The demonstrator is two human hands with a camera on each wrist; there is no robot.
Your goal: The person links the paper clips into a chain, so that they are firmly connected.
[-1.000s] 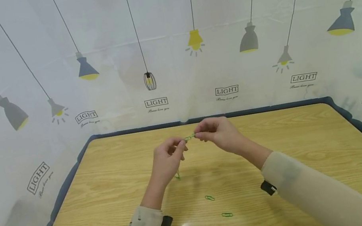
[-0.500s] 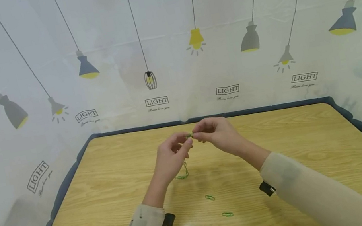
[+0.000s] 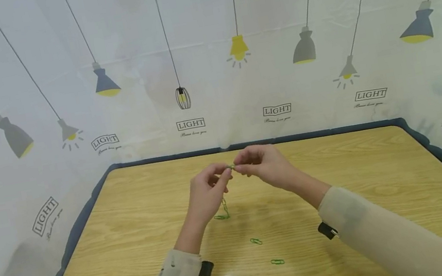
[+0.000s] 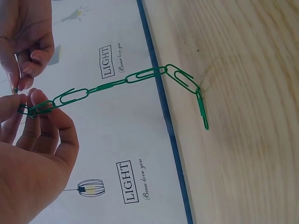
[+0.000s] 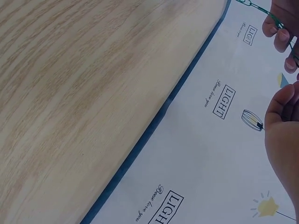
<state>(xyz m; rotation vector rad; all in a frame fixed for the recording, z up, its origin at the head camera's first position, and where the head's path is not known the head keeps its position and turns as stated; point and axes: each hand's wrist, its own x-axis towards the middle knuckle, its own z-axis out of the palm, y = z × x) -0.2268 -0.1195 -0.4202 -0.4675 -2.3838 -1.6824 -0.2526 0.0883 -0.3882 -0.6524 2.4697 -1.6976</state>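
Observation:
A chain of green paper clips [image 4: 105,86] hangs from my left hand [image 3: 205,195]. Its upper end is pinched between thumb and fingers, and in the left wrist view several linked clips trail off, the lowest one at the wooden table. Facing it, my right hand [image 3: 269,165] pinches a small green paper clip [image 3: 231,166], mostly covered by the fingertips. The fingertips of both hands nearly meet above the table's far part. In the right wrist view part of the chain [image 5: 261,9] shows beside the left fingers. Whether the pinched clip is linked to the chain I cannot tell.
Two loose green paper clips, one farther [image 3: 256,241] and one nearer [image 3: 277,261], lie on the wooden table [image 3: 368,191] between the forearms. A white printed curtain [image 3: 209,71] surrounds the table's back and sides. Black devices are strapped under both wrists.
From a second ago, my left hand has moved slightly right and up, closing the gap where green clips stretched between the hands. More of the hanging chain now shows below it. The loose clips stayed put.

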